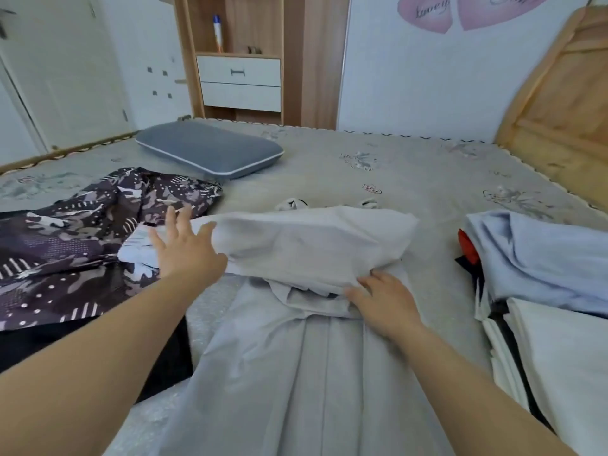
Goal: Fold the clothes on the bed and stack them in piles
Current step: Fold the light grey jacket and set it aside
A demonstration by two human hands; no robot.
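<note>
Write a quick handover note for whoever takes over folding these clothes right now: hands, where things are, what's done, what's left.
Left hand: open, fingers spread, at the left end of the light grey garment.
Right hand: pressing down on the garment at the fold line; whether it pinches cloth cannot be told.
The garment lies mid-bed, its far part folded back toward the person.
Done: a folded pile on the right, pale blue piece on top.
Left: finish this fold, stack it, then the dark patterned garment lying unfolded on the left.
</note>
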